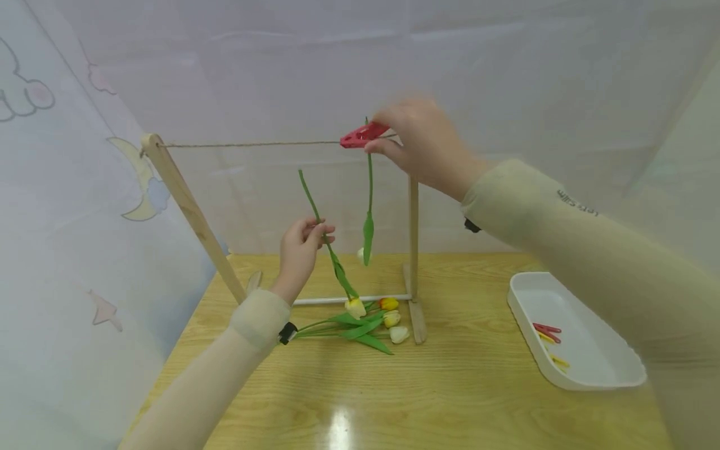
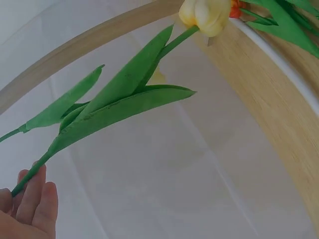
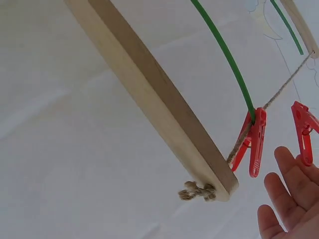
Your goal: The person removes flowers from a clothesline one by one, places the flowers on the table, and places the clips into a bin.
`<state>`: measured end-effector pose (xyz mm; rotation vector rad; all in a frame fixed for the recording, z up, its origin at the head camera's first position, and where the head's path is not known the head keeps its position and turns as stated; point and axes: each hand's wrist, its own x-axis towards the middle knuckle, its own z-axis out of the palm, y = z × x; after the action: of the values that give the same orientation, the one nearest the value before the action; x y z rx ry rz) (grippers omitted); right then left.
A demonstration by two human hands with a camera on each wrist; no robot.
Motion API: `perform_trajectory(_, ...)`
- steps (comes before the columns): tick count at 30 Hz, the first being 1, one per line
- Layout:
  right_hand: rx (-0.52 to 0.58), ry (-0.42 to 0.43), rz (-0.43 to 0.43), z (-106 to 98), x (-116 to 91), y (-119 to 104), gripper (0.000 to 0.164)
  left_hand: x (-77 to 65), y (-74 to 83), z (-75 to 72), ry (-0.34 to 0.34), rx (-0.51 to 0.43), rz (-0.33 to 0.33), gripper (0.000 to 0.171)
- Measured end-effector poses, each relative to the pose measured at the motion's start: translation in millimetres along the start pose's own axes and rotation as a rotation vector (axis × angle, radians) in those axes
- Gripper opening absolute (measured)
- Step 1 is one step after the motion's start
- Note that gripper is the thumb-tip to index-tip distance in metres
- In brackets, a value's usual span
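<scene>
My left hand (image 1: 300, 250) pinches the green stem of a pale yellow tulip (image 1: 355, 307), whose bloom points downward. In the left wrist view, this tulip's leaves (image 2: 124, 94) spread beyond my fingers. Up at the twine (image 1: 247, 145), my right hand (image 1: 424, 147) holds a red clothespin (image 1: 360, 135) between thumb and fingers. The right wrist view shows this held clothespin (image 3: 304, 132) apart from a second red clothespin (image 3: 256, 142), which clips another tulip's stem (image 3: 227, 55) to the twine. That tulip hangs bloom down, its white bloom (image 1: 360, 254) partly behind a leaf.
Wooden posts (image 1: 188, 206) carry the twine, joined low down by a white rod (image 1: 320, 300). Several tulips, one a red-and-yellow tulip (image 1: 389, 304), lie on the wooden table (image 1: 450, 387). At the right, a white tray (image 1: 596, 337) contains red and yellow clothespins (image 1: 548, 332).
</scene>
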<state>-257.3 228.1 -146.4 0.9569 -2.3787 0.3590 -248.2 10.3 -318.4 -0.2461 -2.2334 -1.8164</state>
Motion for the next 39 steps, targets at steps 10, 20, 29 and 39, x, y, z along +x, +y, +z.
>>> perform_trajectory(10,0.123,0.098,-0.04,12.8,-44.0,8.3,0.033,-13.1,-9.8,-5.8,0.006,-0.038,-0.013,0.021)
perform_trajectory(20,0.192,0.202,-0.049,23.9,-79.8,16.3,0.036,-25.8,-20.0,-9.9,0.039,-0.061,-0.052,0.022)
perform_trajectory(29,0.283,0.251,0.087,30.3,-108.7,19.2,0.038,-38.0,-39.3,-14.5,0.085,-0.119,-0.119,0.022)
perform_trajectory(39,0.315,0.279,0.179,39.6,-134.7,25.4,0.038,-50.2,-52.2,-16.7,0.136,-0.192,-0.194,0.023)
